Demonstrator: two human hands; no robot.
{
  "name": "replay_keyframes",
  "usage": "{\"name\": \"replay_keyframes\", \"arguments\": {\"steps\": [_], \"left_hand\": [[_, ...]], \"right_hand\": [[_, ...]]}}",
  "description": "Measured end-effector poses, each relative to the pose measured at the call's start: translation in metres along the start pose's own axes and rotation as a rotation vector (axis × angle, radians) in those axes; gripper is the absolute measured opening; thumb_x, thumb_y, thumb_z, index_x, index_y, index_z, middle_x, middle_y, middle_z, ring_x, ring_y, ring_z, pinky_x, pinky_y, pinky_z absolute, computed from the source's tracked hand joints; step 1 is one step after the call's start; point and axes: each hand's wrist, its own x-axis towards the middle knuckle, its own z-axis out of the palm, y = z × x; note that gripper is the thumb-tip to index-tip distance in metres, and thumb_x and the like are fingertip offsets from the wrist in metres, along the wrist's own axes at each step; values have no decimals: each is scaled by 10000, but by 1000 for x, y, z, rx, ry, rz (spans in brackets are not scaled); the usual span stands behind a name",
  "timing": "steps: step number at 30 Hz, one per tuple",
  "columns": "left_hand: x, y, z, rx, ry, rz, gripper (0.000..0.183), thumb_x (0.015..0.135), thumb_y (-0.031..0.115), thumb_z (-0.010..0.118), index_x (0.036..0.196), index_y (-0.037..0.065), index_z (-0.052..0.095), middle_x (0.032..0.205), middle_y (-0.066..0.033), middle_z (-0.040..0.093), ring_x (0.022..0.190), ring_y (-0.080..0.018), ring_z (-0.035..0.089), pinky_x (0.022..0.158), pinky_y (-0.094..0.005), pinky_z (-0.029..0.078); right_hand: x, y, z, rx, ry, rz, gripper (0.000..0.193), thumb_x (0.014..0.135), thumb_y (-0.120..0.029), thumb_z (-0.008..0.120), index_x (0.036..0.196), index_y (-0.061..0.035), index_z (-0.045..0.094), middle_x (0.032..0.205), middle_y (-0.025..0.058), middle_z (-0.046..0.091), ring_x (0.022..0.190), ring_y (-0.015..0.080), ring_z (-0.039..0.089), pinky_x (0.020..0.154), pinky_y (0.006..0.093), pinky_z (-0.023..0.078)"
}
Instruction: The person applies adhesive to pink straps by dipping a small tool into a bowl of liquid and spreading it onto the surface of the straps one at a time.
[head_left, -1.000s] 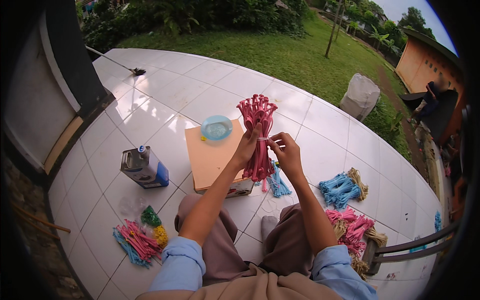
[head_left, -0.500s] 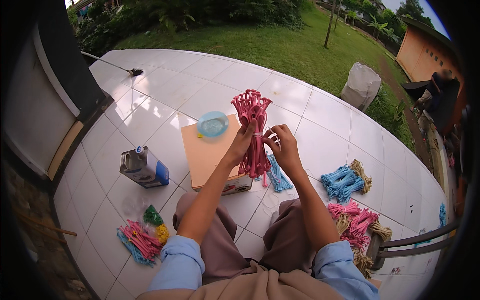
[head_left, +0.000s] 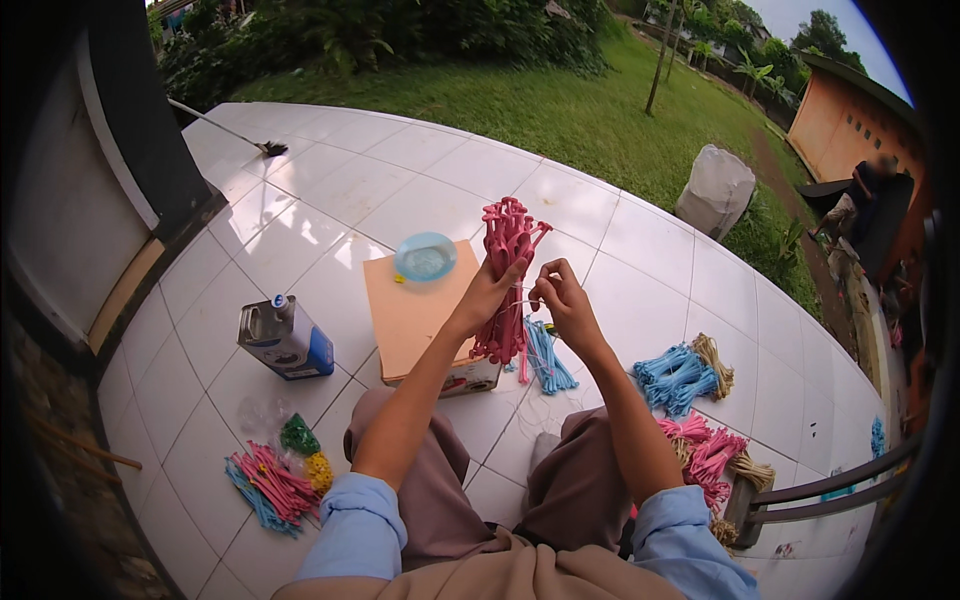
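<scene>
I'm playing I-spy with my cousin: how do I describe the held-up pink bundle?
Find the tan-topped box on white tiles. Overlapping its right edge in view is the deep pink bundle, gripped by the left hand. Unlike the pink bundles lying lower right, it's held up, roughly upright.

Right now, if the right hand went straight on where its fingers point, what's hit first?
Beyond the white string at its fingers, the right hand would probably meet the pink bundle in the left hand first; exact depth is unclear from one view.
</scene>
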Motion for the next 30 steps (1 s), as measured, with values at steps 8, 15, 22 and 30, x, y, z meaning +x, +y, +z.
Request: {"name": "replay_keyframes", "arguments": {"steps": [8,15,22,30], "left_hand": [[-7,7,-6,-34,94,99,552,856,497,506,1143,28,446,1018,-51,486,946,-108,445,849,-279,383],[1,-2,-10,99,117,159,547,851,506,507,1116,31,451,980,-36,495,891,-96,469,794,-254,407],[1,-8,-4,-78,94,132,578,825,497,549,1124,17,433,897,-49,543,778,-100,543,640,-234,463],[0,-1,-17,-336,-212,-98,354,821,288,617,1085,88,493,939,-15,574,893,-131,570,742,-288,479]], "right_hand": [[-1,-6,9,-307,-26,-24,301,904,-289,497,1035,-32,413,685,96,565,652,174,542,648,306,424],[1,-5,14,-519,26,-137,202,889,-190,511,844,3,547,790,105,470,782,176,571,641,304,437],[5,-15,36,387,-96,-12,224,935,-251,436,808,-78,499,690,-18,422,660,71,426,610,219,359],[8,-17,21,693,92,48,254,930,-218,415,706,-106,372,636,-25,345,581,72,350,540,210,311]]}}
